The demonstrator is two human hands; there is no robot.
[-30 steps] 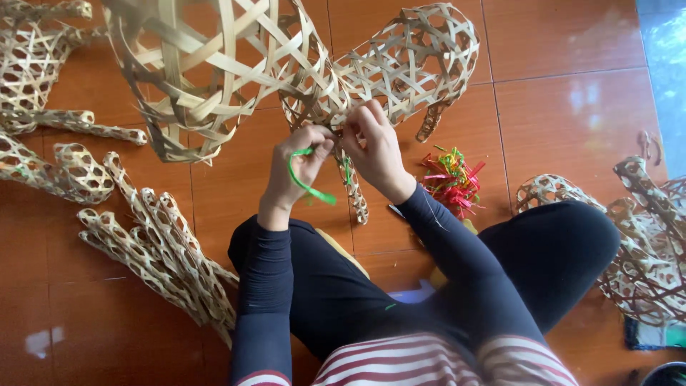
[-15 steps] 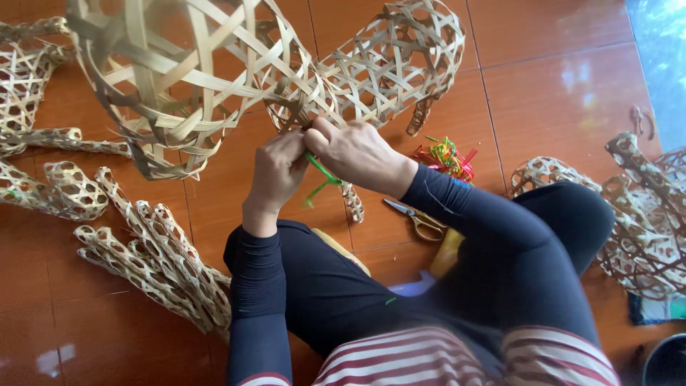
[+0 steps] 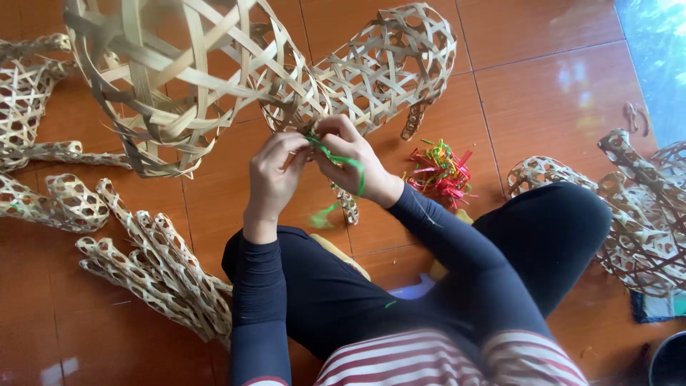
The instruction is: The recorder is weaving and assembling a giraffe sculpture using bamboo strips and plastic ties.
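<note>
I sit on a red tiled floor with a large woven bamboo frame [image 3: 186, 78] in front of me, made of open lattice strips. Its long body [image 3: 386, 64] stretches to the upper right. My left hand [image 3: 275, 175] and my right hand [image 3: 350, 161] meet at a joint on the frame's underside. Both pinch a thin green plastic strip [image 3: 343, 163] that loops over my right hand and trails down between my wrists. A woven bamboo leg [image 3: 348, 206] hangs just below my hands.
A pile of red, green and yellow strips [image 3: 441, 171] lies right of my hands. Several woven bamboo tubes [image 3: 153, 275] lie at the left, more lattice pieces [image 3: 32, 107] at far left and a lattice shape [image 3: 643, 214] at right. A dark container [image 3: 668, 361] sits bottom right.
My hands have shifted slightly along the joint and the green strip now loops over my right hand instead of hanging straight. The view has tilted a little.
</note>
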